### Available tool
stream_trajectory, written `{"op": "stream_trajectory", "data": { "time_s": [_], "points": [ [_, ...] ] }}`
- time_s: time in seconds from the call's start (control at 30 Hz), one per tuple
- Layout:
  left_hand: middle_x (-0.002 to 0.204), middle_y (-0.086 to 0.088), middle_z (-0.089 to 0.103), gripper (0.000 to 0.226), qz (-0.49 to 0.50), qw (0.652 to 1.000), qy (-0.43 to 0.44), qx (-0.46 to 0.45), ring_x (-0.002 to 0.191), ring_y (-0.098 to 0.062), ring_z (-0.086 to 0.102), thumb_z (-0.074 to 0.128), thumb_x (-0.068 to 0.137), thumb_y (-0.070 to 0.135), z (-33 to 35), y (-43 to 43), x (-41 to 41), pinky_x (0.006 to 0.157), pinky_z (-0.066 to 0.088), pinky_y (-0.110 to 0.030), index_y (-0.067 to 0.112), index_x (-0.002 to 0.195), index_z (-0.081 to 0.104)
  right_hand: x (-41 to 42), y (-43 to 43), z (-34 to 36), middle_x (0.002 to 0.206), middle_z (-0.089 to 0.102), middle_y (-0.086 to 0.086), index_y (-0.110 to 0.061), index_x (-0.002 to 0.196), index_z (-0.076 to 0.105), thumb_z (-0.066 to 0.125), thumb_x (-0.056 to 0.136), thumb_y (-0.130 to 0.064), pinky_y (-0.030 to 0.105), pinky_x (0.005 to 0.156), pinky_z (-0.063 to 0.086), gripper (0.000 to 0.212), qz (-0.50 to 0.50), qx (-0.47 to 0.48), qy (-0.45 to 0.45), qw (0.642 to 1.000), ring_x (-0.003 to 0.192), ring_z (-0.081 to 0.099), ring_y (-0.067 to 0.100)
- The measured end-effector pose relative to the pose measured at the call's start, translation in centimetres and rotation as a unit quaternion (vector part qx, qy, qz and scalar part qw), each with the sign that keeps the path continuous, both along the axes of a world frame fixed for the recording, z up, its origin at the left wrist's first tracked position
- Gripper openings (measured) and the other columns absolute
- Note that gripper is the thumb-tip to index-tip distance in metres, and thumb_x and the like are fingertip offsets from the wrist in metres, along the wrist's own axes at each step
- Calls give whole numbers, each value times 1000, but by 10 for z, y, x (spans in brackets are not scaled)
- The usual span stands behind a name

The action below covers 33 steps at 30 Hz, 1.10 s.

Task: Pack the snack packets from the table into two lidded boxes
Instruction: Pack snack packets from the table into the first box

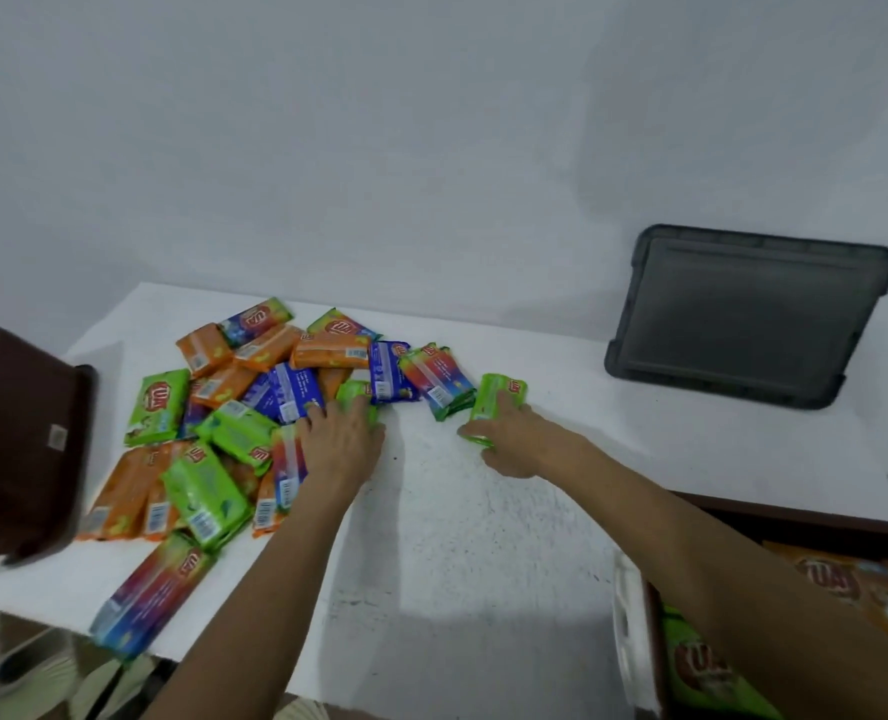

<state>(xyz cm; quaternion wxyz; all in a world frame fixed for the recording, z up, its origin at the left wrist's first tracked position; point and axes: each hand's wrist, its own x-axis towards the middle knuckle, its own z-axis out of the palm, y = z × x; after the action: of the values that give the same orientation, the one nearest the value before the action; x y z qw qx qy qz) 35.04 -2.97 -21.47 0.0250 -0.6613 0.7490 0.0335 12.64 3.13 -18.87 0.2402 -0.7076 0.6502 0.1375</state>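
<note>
Right fingers around a green packet, left fingers loosely over a second packet by the pile

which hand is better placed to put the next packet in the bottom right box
Right: the right hand grips a green packet nearest that box; the left hand rests on the pile.

packets: glossy plastic film; table: white, rough, speckled; lid: dark matt plastic
</note>
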Motion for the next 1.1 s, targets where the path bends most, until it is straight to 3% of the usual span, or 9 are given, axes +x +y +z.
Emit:
{"op": "stream_trajectory", "data": {
  "time_s": [0.2, 0.33, 0.4, 0.47, 0.6, 0.77, 0.87, 0.97, 1.1],
  "points": [
    [121, -20, 49, 39, 34, 998, 43, -11, 114, -39, 44, 51, 93, 38, -4, -9, -5, 96, 35, -45, 19, 127, 45, 9, 3, 2, 148, 16, 22, -28, 134, 39, 49, 94, -21, 47, 94, 44, 41, -30, -36, 5, 999, 120, 39, 46],
    [135, -25, 39, 71, 48, 993, 69, 86, 127, -45, 33, 66, 81, 45, 7, -6, -8, 105, 27, -51, 29, 141, 31, 4, 11, 12, 125, 43, 19, -23, 142, 29, 48, 93, -5, 38, 72, 49, 56, -39, -163, 2, 986, 93, 52, 33],
    [137, -25, 37, 81, 35, 991, 66, 110, 130, -45, 32, 69, 77, 49, 9, 4, -9, 107, 26, -52, 33, 144, 25, -1, 15, 25, 104, 53, 15, -19, 138, 29, 47, 91, 2, 31, 53, 39, 55, -48, -223, -5, 974, 71, 49, 24],
    [140, -25, 33, 87, 29, 987, 93, 131, 133, -44, 30, 71, 76, 50, 9, 19, -10, 109, 28, -53, 37, 146, 20, -8, 24, 40, 97, 56, 13, -19, 127, 34, 50, 90, -1, 27, 47, 27, 44, -68, -242, -42, 967, 67, 47, 23],
    [127, -13, 40, 95, 11, 968, 208, 141, 115, -31, 48, 77, 73, 47, 24, 61, -16, 89, 50, -41, 46, 147, 17, -31, 67, 61, 100, 63, 8, -23, 119, 47, 46, 97, -11, 24, 50, 35, 25, -123, -291, -191, 929, 71, 53, 18],
    [120, -4, 42, 86, -69, 875, 475, 54, 102, -15, 55, 81, 71, 19, 67, 126, -40, 72, 51, -16, 44, 138, 35, -56, 151, 82, 104, 66, 3, -25, 118, 59, 52, 97, -10, 29, 64, 58, 27, -191, -326, -370, 849, 74, 68, 14],
    [122, 0, 52, 72, -103, 797, 595, 16, 103, -17, 61, 80, 68, 20, 93, 166, -57, 83, 55, -29, 34, 127, 41, -73, 200, 91, 109, 66, 2, -26, 116, 62, 54, 97, -11, 28, 64, 59, 26, -227, -317, -399, 830, 75, 72, 14],
    [122, 2, 54, 68, -100, 759, 644, -4, 101, -15, 63, 82, 72, 14, 107, 202, -76, 82, 54, -32, 27, 124, 40, -89, 249, 97, 106, 69, 4, -21, 110, 67, 53, 97, -7, 24, 67, 58, 24, -245, -304, -437, 810, 76, 70, 12],
    [118, -7, 59, 63, -73, 688, 721, 45, 96, -16, 68, 76, 76, -2, 108, 244, -100, 80, 57, -31, 20, 123, 40, -108, 301, 91, 94, 71, 15, -17, 113, 67, 54, 96, -6, 56, 71, 58, 24, -268, -246, -446, 818, 75, 74, 25]
  ]
}}
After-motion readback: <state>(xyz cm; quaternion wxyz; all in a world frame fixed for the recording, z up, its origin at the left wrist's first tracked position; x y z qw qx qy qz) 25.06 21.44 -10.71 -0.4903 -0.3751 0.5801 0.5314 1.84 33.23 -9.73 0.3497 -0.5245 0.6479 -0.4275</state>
